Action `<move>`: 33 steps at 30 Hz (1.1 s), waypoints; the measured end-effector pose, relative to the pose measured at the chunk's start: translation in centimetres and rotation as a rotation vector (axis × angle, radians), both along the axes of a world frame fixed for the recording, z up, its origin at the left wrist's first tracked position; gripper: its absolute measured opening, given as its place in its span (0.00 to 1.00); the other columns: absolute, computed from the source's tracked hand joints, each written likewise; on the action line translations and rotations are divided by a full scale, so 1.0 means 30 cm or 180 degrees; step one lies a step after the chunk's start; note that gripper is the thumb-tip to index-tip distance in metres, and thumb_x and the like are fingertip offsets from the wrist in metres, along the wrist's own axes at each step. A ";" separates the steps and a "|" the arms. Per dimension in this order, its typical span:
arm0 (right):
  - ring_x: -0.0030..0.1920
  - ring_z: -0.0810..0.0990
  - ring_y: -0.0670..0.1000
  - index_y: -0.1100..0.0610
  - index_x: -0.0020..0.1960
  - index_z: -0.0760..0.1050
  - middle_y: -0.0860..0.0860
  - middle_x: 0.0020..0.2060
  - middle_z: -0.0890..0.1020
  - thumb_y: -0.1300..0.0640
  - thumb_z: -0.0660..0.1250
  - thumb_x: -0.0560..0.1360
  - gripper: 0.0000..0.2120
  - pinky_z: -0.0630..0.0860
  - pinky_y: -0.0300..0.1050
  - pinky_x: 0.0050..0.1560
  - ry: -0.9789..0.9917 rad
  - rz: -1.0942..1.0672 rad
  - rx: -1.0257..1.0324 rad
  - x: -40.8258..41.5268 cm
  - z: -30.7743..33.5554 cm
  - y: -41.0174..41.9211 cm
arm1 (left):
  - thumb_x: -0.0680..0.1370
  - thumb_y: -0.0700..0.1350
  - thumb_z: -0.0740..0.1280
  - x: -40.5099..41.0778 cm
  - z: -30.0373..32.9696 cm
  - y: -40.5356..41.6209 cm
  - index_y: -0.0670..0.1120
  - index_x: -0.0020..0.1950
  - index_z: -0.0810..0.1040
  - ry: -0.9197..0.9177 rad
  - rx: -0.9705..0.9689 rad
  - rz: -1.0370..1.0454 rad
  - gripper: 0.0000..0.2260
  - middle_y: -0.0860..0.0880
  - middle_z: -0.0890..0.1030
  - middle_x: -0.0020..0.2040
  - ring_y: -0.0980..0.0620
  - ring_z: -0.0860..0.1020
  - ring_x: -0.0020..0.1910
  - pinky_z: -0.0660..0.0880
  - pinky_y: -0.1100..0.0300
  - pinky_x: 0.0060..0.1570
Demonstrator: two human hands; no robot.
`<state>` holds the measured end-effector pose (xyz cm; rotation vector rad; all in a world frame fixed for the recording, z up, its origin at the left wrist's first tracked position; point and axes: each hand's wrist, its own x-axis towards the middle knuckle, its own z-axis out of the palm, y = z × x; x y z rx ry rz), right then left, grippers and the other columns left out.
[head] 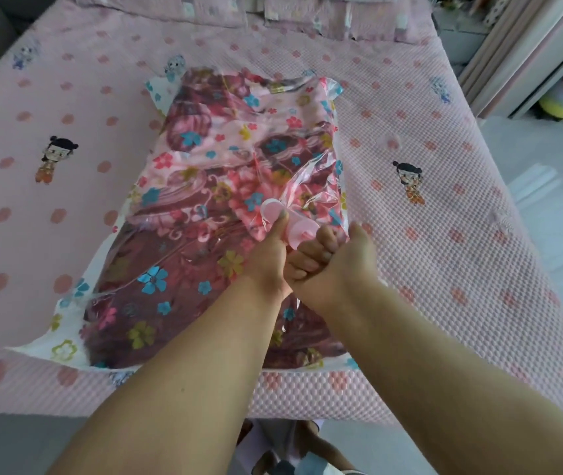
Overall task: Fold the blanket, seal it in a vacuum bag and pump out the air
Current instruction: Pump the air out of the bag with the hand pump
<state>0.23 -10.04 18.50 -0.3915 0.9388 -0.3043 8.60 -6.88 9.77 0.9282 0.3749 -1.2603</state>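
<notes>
Blanket (204,186) lies bagged on the bed (444,200). My left hand (266,255) and right hand (338,258) both grip the pink pump (294,224) atop the vacuum bag (67,351); next, steady strokes, I judge.

Bed (410,234) covered with pink quilted spread, dot and cartoon-figure print. Clear vacuum bag (156,94) lies flat at centre, blanket (204,159) inside. Pillows (307,15) at far end.
</notes>
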 end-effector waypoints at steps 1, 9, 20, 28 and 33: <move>0.26 0.53 0.48 0.54 0.27 0.56 0.49 0.23 0.56 0.40 0.48 0.79 0.27 0.50 0.42 0.33 0.0122 0.0093 -0.0137 0.028 -0.009 -0.006 | 0.79 0.64 0.55 0.004 0.007 0.004 0.38 0.44 0.72 0.0060 -0.0037 -0.0129 0.27 0.48 0.73 0.18 0.57 0.71 0.13 0.66 0.70 0.13; 0.21 0.58 0.48 0.55 0.22 0.60 0.48 0.20 0.58 0.34 0.50 0.75 0.31 0.61 0.41 0.24 -0.0559 0.0166 0.0230 -0.188 0.024 0.032 | 0.77 0.50 0.68 0.001 -0.011 -0.009 0.38 0.60 0.74 0.0086 -0.0135 0.0802 0.19 0.37 0.81 0.45 0.42 0.83 0.36 0.82 0.51 0.33; 0.23 0.61 0.49 0.55 0.24 0.62 0.49 0.20 0.61 0.35 0.54 0.74 0.29 0.63 0.41 0.26 -0.0881 0.0589 0.0100 -0.213 0.028 0.077 | 0.78 0.51 0.67 0.001 -0.004 0.000 0.38 0.59 0.73 0.0123 -0.0109 0.0765 0.18 0.37 0.80 0.43 0.42 0.83 0.30 0.80 0.53 0.27; 0.23 0.55 0.48 0.55 0.27 0.57 0.49 0.21 0.57 0.35 0.46 0.79 0.30 0.52 0.41 0.30 0.0022 0.0209 -0.0224 0.050 -0.034 0.000 | 0.79 0.64 0.51 0.011 0.023 0.011 0.41 0.29 0.79 -0.0066 -0.0008 -0.0285 0.34 0.51 0.70 0.17 0.61 0.64 0.11 0.56 0.72 0.09; 0.23 0.56 0.48 0.56 0.24 0.59 0.49 0.21 0.57 0.34 0.54 0.73 0.29 0.57 0.40 0.26 -0.0486 0.0586 -0.0010 -0.182 0.007 0.088 | 0.78 0.53 0.65 -0.001 0.004 0.017 0.40 0.64 0.73 -0.0053 0.0121 0.0576 0.20 0.40 0.83 0.45 0.48 0.82 0.29 0.78 0.59 0.25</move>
